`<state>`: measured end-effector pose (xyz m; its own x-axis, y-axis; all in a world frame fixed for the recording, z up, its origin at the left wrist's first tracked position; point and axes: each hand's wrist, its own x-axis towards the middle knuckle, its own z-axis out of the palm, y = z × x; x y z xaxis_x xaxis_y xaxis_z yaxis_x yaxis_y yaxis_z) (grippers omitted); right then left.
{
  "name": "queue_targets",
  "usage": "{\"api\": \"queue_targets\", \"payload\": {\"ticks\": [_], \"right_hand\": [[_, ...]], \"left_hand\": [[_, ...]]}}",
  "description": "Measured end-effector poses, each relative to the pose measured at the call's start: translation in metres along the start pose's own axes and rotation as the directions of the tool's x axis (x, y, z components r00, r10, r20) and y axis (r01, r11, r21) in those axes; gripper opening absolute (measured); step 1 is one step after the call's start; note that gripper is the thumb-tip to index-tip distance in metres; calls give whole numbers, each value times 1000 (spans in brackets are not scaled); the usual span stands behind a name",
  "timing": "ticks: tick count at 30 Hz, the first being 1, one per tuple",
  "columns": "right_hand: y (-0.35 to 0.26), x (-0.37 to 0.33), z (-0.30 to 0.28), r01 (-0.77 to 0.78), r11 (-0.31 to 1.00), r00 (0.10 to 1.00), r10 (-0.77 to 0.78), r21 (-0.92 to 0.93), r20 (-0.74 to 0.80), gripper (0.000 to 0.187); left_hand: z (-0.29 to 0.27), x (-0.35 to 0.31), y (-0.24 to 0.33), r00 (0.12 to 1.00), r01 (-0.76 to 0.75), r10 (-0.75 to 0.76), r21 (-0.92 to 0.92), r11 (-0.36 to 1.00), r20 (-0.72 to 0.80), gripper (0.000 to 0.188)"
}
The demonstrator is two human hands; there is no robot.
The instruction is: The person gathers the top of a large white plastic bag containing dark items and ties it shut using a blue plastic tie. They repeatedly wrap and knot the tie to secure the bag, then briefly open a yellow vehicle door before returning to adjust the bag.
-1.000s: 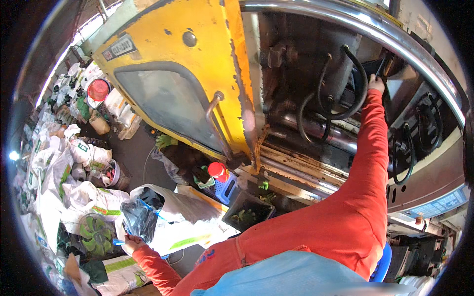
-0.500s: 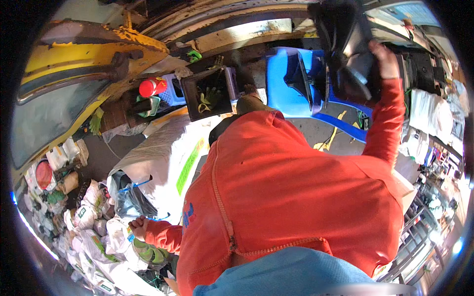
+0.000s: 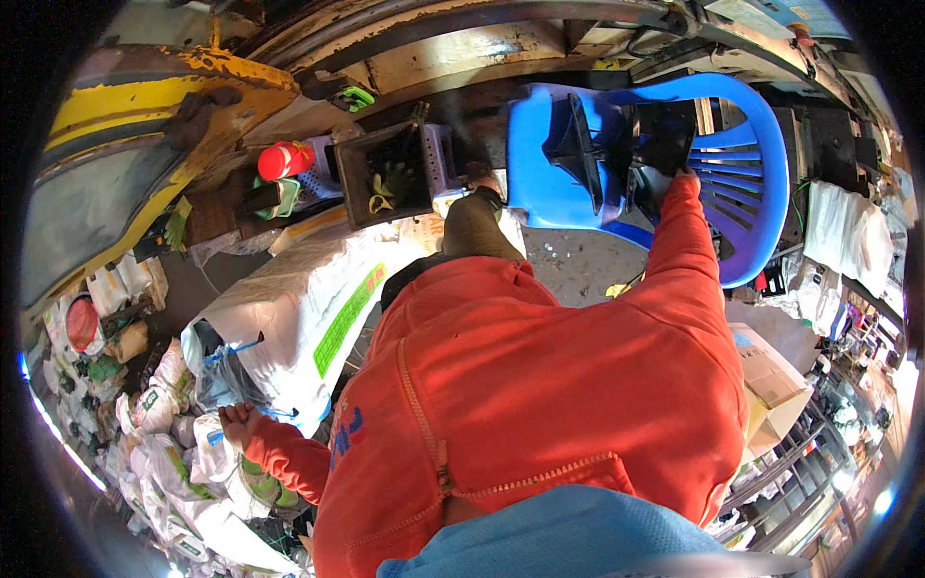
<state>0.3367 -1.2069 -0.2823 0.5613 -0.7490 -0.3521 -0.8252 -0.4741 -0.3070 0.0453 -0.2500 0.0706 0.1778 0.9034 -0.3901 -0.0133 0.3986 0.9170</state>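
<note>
On a blue plastic chair (image 3: 771, 183) lie several dark parts: an angular black plastic part (image 3: 578, 159) stands on the seat, and another black plastic part (image 3: 667, 137) sits beside it, toward the chair's back. My right hand (image 3: 682, 183) is closed at the near edge of that second part; its fingers are partly hidden. Far to the left, my left hand (image 3: 239, 422) hangs with curled fingers and nothing visible in it. It is near a dark plastic bag (image 3: 227, 378) and some white bags (image 3: 154, 409).
A dark crate (image 3: 353, 197) with gloves inside stands left of the chair, by a purple basket (image 3: 438, 159) and a red container (image 3: 281, 161). A large white sack (image 3: 279, 308) lies at left, a cardboard box (image 3: 771, 380) at right. A yellow metal frame (image 3: 125, 106) rises at far left.
My right hand has come down from above the chair's back with the black part, which now rests on the chair. My left hand has shifted slightly left.
</note>
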Motion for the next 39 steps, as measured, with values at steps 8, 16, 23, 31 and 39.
{"api": "queue_targets", "payload": {"ticks": [8, 16, 23, 31, 39], "right_hand": [[-318, -229, -5, 702, 166, 629, -600, 692, -495, 35], [-601, -640, -36, 419, -448, -10, -872, 790, -489, 49], [-625, -599, -12, 37, 3, -82, -997, 999, 6, 13], [-570, -524, -77, 111, -5, 222, -975, 994, -30, 15], [-508, -383, -136, 340, -224, 465, -804, 913, -370, 30]], "left_hand": [[12, -44, -9, 998, -6, -10, -257, 967, -61, 15], [14, -91, -32, 980, -196, 160, -521, 831, -115, 9], [17, -120, -12, 976, -219, 172, -617, 756, -135, 20], [-23, -101, -17, 981, -195, 170, -576, 794, -97, 12], [-56, -102, -12, 933, -42, 261, -648, 761, 246, 19]]}}
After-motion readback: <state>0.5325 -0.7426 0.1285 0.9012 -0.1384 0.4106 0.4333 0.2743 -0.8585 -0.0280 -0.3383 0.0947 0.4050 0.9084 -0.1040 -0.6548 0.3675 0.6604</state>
